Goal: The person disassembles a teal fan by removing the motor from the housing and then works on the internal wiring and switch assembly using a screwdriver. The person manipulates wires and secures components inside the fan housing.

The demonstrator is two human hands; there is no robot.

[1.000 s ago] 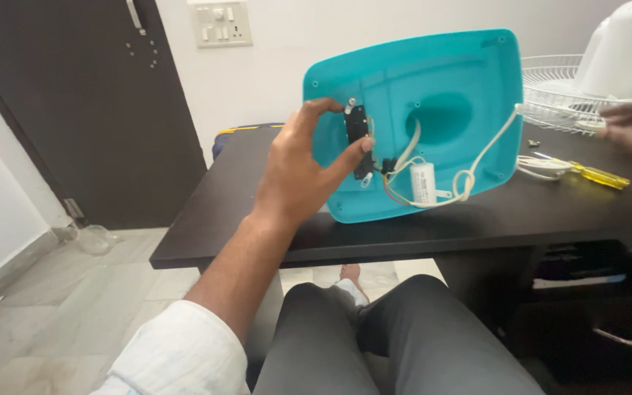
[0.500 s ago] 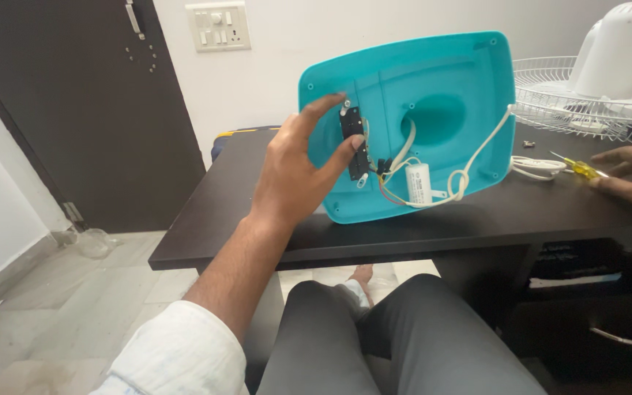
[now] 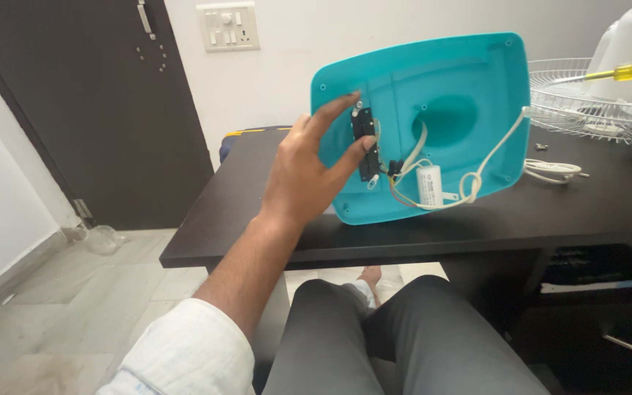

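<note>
Dark desk (image 3: 257,197), left hand (image 3: 305,172) spread — bracing teal base (image 3: 448,80)

No pkgs, signs or screens in view. No labels legible enough to tell either; nothing else w/ print.

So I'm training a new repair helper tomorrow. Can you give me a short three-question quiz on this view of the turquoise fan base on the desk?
1. True or false: the turquoise base lies flat on the dark desk.
2. Which part do the left hand fingers touch? A) white capacitor B) black switch block C) wire grille
3. What colour is the handle of the screwdriver at the upper right edge of the picture?

Key:
1. False; it stands tilted on its edge, with the inside towards the camera.
2. B
3. Yellow.
</note>
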